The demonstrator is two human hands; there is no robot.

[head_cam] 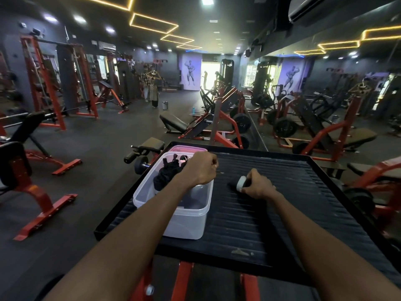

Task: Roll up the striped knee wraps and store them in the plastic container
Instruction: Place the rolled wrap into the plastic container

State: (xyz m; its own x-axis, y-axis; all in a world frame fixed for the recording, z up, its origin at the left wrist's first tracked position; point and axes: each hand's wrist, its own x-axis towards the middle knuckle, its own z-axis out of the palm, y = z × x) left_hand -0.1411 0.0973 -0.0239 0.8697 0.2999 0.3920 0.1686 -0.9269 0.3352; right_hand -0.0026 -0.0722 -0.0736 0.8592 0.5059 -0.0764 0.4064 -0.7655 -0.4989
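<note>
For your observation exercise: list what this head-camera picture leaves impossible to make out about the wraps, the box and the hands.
- Left hand: fingertips curl out of sight; a grip is uncertain.
- Wrap: right hand covers it; stripes unreadable.
- Dark bundle in the box: too dark to identify.
- Pink lid: mostly behind the box.

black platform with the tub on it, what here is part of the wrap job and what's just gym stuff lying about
Job:
- rolled wrap, gripped by right hand
- plastic container, dark straps inside
- left hand, above the container
- pink lid behind it

Lying about:
- dumbbell
- bucket
- blue bottle
</note>
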